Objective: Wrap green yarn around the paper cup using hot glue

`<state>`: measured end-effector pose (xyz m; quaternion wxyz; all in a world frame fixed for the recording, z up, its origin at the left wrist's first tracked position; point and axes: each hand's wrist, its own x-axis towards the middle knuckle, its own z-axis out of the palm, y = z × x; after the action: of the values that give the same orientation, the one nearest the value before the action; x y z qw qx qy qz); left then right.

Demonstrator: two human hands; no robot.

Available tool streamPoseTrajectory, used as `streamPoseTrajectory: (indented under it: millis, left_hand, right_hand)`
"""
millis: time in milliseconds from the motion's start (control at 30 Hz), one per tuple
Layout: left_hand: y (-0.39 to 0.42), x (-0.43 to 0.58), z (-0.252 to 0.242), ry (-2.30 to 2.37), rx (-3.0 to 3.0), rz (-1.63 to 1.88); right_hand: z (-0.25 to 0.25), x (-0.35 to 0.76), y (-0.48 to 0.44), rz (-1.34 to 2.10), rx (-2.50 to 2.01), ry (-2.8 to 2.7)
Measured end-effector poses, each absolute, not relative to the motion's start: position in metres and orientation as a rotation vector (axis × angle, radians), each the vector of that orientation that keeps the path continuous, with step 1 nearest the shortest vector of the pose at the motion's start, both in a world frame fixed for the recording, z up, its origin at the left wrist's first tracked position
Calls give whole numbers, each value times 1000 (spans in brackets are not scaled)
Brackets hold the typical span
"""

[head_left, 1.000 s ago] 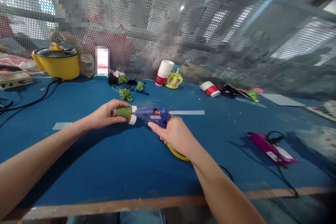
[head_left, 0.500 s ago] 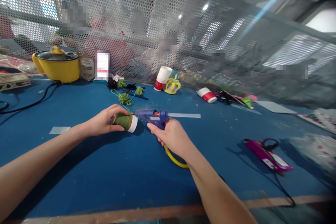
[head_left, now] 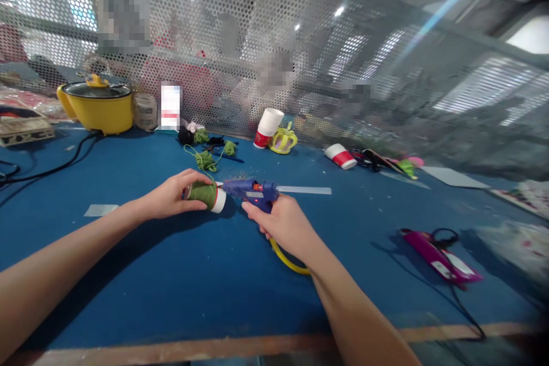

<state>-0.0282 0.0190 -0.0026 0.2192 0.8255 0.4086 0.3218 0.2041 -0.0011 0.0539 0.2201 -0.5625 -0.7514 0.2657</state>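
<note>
My left hand (head_left: 182,194) is closed around a paper cup (head_left: 219,200) lying on its side. Green yarn (head_left: 202,193) wraps most of the cup, leaving a white band bare at its right end. In my right hand (head_left: 285,220) is a blue hot glue gun (head_left: 253,191), its small light glowing red. The nozzle points left and meets the cup at the edge of the yarn, or very near it. A clear glue stick (head_left: 306,190) sticks out of the gun's back. From the cup, a green strand runs up to a loose yarn bundle (head_left: 206,161).
Along the back stand a yellow electric pot (head_left: 103,111), a jar (head_left: 146,111), a lit phone (head_left: 170,106), stacked paper cups (head_left: 268,127) and a yellow crown-shaped piece (head_left: 283,140). Another cup (head_left: 341,155) lies on its side. A purple packet (head_left: 441,260) with a black cord is at right.
The view has shifted slightly. Both hands stay nearly where they were, with the cup and the glue gun still held and the nozzle still at the cup's yarn edge.
</note>
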Motion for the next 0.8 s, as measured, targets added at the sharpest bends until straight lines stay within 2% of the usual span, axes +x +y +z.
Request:
streamPoseTrajectory:
  millis: [233, 800]
  left_hand:
    - [22, -29, -8, 1186, 2206, 894]
    - [22, -30, -8, 1159, 2235, 927]
  right_hand:
    - [52, 207, -7, 603, -1502, -2145]
    - [51, 208, -4, 648, -1483, -2135]
